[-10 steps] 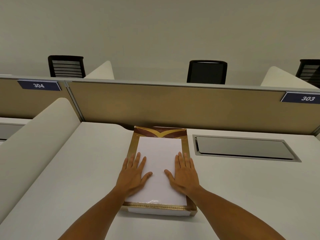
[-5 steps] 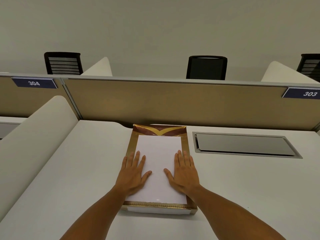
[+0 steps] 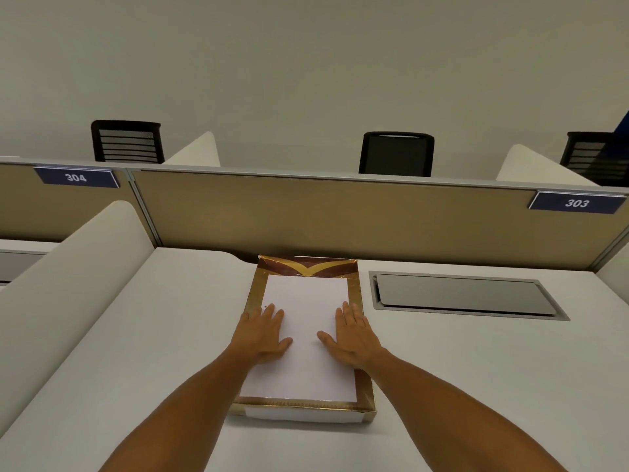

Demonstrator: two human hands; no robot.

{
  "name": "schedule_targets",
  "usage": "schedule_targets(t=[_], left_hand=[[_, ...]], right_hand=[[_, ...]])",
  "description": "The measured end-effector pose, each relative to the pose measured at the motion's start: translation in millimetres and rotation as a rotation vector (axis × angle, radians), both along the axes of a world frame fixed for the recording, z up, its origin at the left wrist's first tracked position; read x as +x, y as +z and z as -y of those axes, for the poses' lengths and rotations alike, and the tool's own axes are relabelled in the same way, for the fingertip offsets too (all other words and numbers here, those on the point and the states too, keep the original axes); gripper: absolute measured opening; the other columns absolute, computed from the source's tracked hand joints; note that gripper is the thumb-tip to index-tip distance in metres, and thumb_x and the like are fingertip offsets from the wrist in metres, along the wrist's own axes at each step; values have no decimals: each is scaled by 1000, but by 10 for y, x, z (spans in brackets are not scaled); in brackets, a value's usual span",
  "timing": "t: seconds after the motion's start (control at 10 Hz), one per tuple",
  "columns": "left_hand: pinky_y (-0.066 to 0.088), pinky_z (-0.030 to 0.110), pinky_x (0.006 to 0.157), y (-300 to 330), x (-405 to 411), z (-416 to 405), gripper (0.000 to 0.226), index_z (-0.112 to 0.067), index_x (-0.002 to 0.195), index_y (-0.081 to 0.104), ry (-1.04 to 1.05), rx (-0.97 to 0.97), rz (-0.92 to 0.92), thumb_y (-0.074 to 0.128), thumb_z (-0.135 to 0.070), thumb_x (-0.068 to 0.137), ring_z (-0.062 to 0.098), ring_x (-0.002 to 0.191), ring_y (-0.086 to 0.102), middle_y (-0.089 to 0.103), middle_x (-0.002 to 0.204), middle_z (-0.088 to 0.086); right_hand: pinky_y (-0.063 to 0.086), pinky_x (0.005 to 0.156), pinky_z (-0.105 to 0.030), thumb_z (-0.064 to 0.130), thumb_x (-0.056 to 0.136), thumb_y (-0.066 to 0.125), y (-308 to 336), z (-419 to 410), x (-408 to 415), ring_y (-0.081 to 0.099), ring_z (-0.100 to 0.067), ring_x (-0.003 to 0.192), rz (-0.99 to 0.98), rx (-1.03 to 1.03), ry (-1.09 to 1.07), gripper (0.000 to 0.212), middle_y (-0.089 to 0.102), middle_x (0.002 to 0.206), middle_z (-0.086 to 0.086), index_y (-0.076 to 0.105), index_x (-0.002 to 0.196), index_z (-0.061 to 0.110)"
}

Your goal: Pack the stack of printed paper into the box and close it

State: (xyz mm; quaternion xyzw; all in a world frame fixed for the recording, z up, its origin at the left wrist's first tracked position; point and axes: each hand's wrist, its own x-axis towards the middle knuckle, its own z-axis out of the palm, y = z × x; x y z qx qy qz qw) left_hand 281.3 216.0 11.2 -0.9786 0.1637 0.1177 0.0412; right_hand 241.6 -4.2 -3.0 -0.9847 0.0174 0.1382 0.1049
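A shallow gold and brown box (image 3: 365, 390) lies open on the white desk, its far end against the tan partition. The white stack of paper (image 3: 304, 311) lies inside it, filling most of the box. My left hand (image 3: 263, 333) rests flat on the paper's left side, fingers spread, its outer fingers over the box's left rim. My right hand (image 3: 352, 337) lies flat on the paper's right side, its outer edge at the right rim. Neither hand grips anything. No lid is in view.
A grey cable hatch (image 3: 466, 294) is set into the desk (image 3: 143, 335) right of the box. A tan partition (image 3: 306, 216) with signs 304 and 303 stands behind. A rounded white divider (image 3: 68, 277) borders the left. Black chairs (image 3: 396, 153) stand beyond.
Both hands have slid apart on the paper, out toward the box's side rims. The camera has tilted slightly.
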Motion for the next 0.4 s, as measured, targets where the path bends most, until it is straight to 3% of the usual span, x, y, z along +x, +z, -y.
schedule_targets(t=[0.3,0.4], left_hand=[[28,48,117,525,-167,274,85,-22,153,26,31,-124,139,35,-74,86,29,148,27,27,162,3],[40,46,111,820,-253,440,81,-24,145,39,20,-177,255,37,-76,83,28,137,45,45,152,1]], right_hand=[[7,123,-51,66,95,29,622,205,-144,-7,-32,153,107,26,-10,86,-4,168,-7,0,158,15],[8,124,-50,63,96,33,957,359,-290,-7,-33,153,187,32,-2,86,-3,167,-8,0,158,13]])
